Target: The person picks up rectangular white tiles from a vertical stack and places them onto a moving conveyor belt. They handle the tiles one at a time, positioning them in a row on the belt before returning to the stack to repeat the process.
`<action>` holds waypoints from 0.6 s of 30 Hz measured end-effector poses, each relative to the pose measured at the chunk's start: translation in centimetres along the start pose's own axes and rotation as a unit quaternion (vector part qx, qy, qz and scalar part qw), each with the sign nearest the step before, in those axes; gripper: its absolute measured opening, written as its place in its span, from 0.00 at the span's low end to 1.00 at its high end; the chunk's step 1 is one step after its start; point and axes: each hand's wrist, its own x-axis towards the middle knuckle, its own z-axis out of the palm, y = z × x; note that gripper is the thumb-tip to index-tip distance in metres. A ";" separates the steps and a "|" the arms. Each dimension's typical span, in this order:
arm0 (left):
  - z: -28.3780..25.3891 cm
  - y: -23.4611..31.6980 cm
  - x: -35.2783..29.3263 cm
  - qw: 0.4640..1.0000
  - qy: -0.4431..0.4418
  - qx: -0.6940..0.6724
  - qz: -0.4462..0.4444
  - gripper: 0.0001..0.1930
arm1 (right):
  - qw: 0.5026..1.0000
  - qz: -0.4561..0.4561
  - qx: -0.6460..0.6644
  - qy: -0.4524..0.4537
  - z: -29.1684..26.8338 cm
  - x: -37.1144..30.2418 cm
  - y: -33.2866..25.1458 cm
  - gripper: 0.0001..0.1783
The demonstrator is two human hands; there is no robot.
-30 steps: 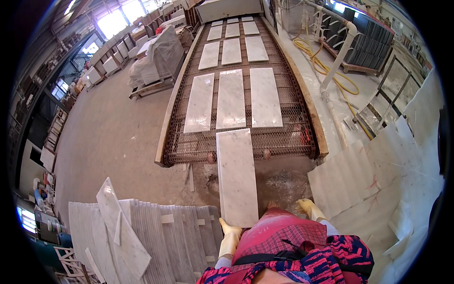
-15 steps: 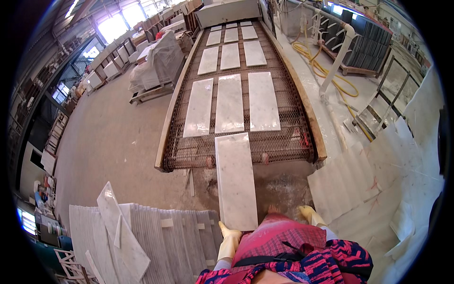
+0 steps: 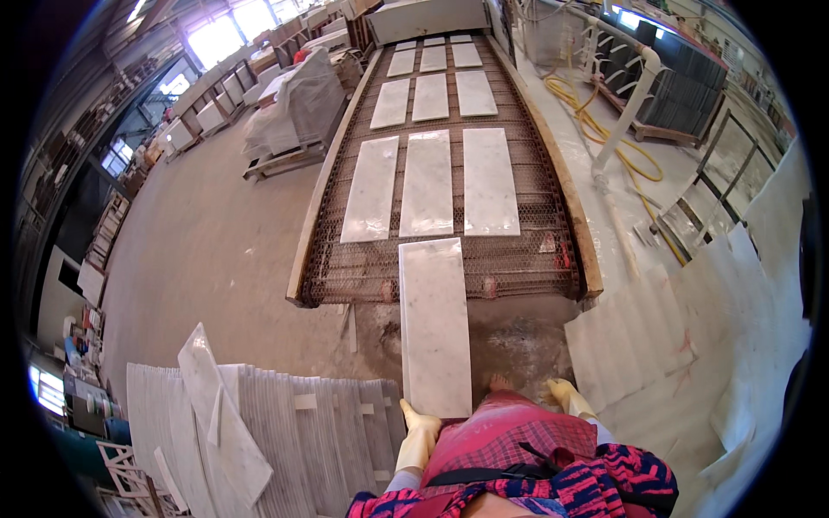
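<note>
A long white marble slab (image 3: 436, 332) stretches from my body to the near end of the conveyor, its far end overlapping the mesh belt in view. Along its left side shows a thin edge, perhaps of a second slab beneath. My left hand (image 3: 419, 436), in a cream rubber glove, grips the near left corner, thumb up along the side. My right hand (image 3: 568, 397), gloved alike, hangs to the right of the red apron (image 3: 518, 432), apart from the slab; its fingers look loose and nothing shows in them. Rows of white slabs (image 3: 426, 183) lie on the mesh belt (image 3: 380, 276).
Many slabs (image 3: 319, 449) stand on edge at lower left, with a pointed broken piece (image 3: 224, 423) leaning on them. Wooden rails (image 3: 553, 147) flank the belt. White sheeting (image 3: 639, 337), a metal frame (image 3: 717, 173) and a yellow hose (image 3: 639, 173) lie right. A wrapped pallet (image 3: 294, 121) stands left.
The view has shifted slightly. The slabs on the belt appear a little farther away. My left hand keeps its hold on the near slab, and my right hand stays at my side.
</note>
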 end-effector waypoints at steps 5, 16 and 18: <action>-0.6 -0.3 1.2 0.999 -0.015 -0.031 -0.009 0.46 | 0.999 0.008 -0.026 0.018 0.2 -0.6 -0.7 0.19; -1.0 -0.2 3.6 0.996 -0.041 -0.070 -0.027 0.46 | 1.000 0.002 -0.018 0.009 0.7 -0.8 -0.8 0.19; -1.3 -0.6 4.0 0.996 -0.044 -0.075 -0.030 0.46 | 1.000 0.003 -0.024 0.007 0.7 -0.9 -0.9 0.19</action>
